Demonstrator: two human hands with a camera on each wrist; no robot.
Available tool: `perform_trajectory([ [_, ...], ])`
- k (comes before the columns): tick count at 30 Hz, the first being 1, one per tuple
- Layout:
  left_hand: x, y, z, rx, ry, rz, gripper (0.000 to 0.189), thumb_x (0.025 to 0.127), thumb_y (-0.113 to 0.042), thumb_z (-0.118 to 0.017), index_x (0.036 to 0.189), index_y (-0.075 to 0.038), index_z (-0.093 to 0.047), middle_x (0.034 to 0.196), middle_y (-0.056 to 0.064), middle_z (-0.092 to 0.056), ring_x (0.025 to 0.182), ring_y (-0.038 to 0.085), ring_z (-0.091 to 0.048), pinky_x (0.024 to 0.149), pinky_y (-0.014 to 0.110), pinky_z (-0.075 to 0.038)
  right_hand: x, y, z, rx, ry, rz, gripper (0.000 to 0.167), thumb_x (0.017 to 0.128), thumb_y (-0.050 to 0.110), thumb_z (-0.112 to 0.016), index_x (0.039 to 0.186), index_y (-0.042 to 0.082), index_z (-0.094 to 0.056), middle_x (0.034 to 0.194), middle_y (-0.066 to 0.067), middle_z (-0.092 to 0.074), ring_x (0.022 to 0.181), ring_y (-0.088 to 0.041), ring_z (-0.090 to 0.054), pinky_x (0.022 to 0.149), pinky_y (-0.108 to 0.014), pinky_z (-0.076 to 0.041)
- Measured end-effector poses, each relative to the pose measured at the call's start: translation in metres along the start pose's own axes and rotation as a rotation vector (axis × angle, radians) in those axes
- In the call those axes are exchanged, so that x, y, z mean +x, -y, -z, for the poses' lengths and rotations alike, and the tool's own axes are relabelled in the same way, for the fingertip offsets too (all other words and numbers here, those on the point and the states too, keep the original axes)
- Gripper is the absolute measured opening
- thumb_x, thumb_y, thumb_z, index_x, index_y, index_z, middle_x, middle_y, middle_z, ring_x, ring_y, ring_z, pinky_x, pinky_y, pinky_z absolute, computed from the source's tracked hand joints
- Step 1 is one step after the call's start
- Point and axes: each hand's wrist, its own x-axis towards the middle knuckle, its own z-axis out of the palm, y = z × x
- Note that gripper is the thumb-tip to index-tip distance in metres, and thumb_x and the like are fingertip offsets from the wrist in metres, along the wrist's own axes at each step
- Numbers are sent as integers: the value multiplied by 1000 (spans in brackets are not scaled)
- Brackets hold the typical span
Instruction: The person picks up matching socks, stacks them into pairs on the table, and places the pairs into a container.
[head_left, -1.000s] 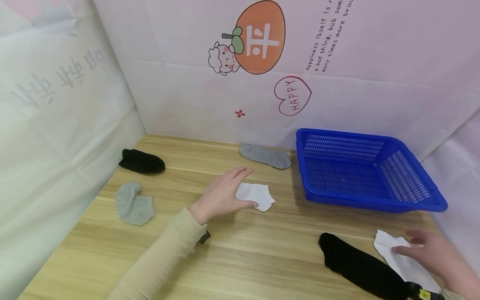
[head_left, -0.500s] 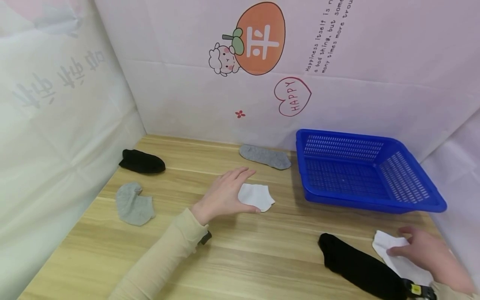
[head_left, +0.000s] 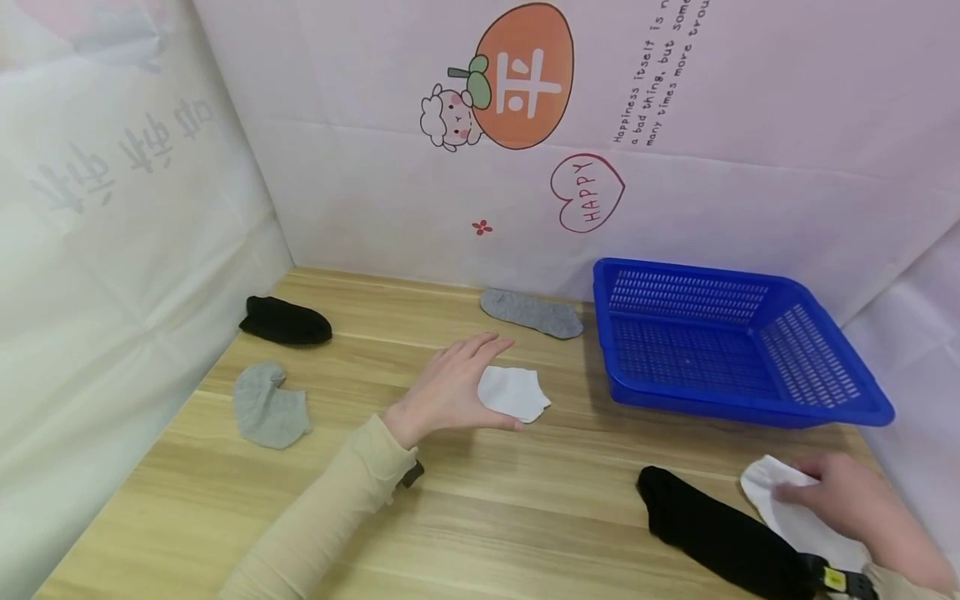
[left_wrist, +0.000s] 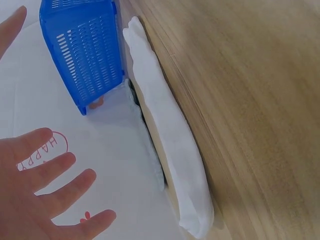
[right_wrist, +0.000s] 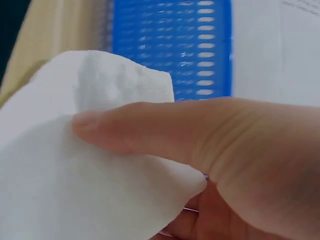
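At the right of the head view, my right hand (head_left: 847, 496) pinches a white sock (head_left: 787, 517) between thumb and fingers. The right wrist view has the thumb (right_wrist: 145, 125) laid across the white cloth, with the other fingers mostly behind it. A black sock (head_left: 712, 529) lies just left of that white one. Near the middle of the table, my left hand (head_left: 450, 392) is spread beside another white sock (head_left: 516, 393), thumb and fingers apart. In the left wrist view, this sock (left_wrist: 165, 120) lies flat, apart from the extended fingers.
A blue plastic basket (head_left: 735, 410) stands at the back right. A darker grey sock (head_left: 531, 313) lies by the back wall, left of the basket. Toward the left edge are a black sock (head_left: 285, 322) and a light grey sock (head_left: 270, 408). White printed sheets (head_left: 360, 183) enclose the wooden table.
My right hand has moved slightly left onto the white sock and taken hold of it; the sock's far end has shifted a little left. My left hand has barely moved.
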Motion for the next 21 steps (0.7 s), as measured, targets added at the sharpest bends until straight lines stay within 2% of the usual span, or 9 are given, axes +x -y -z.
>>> perform_trajectory([
  [4,0,0,0,-7,4,2,116,65,-81,-75,156,-17,-42,157,8,-41,140,31,-41,109,55,-36,-4,13,9,16,-63,67,26,87,19,-80,72,13,-59,63,2,-48,58,-9,-40,54,-30,-33],
  [6,0,0,0,-11,6,5,117,65,-82,-74,156,-17,-41,157,8,-40,141,31,-40,109,54,-36,-5,19,13,15,-125,99,34,86,17,-80,68,14,-51,61,5,-37,56,-7,-31,52,-28,-27],
  [8,0,0,0,-21,8,8,118,65,-81,-75,157,-17,-39,158,8,-39,141,31,-39,109,54,-36,-6,26,18,9,-155,126,36,87,16,-79,68,15,-48,62,5,-34,56,-6,-29,52,-29,-26],
  [15,1,-2,0,-89,18,25,119,66,-79,-77,159,-19,-34,159,8,-37,143,31,-37,111,54,-34,-13,59,38,-11,-182,116,25,97,18,-72,80,13,-54,63,3,-35,53,-12,-32,50,-30,-27],
  [21,3,-5,0,-93,15,27,117,68,-80,-75,160,-20,-33,159,5,-37,142,29,-38,109,52,-38,-17,88,50,-28,-280,172,35,96,19,-73,76,14,-44,64,4,-30,53,-11,-27,51,-30,-22],
])
